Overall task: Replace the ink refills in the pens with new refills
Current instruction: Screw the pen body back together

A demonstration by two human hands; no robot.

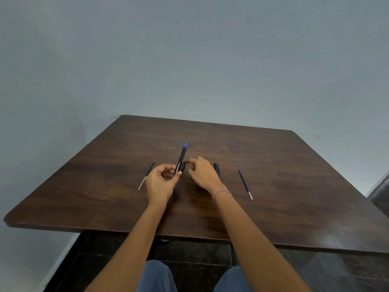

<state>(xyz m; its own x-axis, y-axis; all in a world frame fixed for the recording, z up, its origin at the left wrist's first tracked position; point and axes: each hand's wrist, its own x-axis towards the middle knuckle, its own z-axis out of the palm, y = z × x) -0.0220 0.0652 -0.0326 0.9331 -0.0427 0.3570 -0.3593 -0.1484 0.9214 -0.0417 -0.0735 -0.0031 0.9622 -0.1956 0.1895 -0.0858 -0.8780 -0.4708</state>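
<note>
My left hand (161,183) grips the lower end of a black pen (182,156) with a blue tip, held pointing away from me above the dark wooden table (273,165). Fingertips of my right hand (203,172) pinch a small black part (182,167) at the pen's rear end. A thin refill (146,175), mostly clear with a dark tip, lies on the table just left of my left hand. A purple-blue refill (245,183) lies to the right. Another black pen piece (217,168) lies behind my right hand, partly hidden.
The table's near edge (210,238) runs in front of my knees. A blue-grey wall (189,60) stands right behind the table. Dark floor shows below, and a dark object (381,194) sits at the far right edge.
</note>
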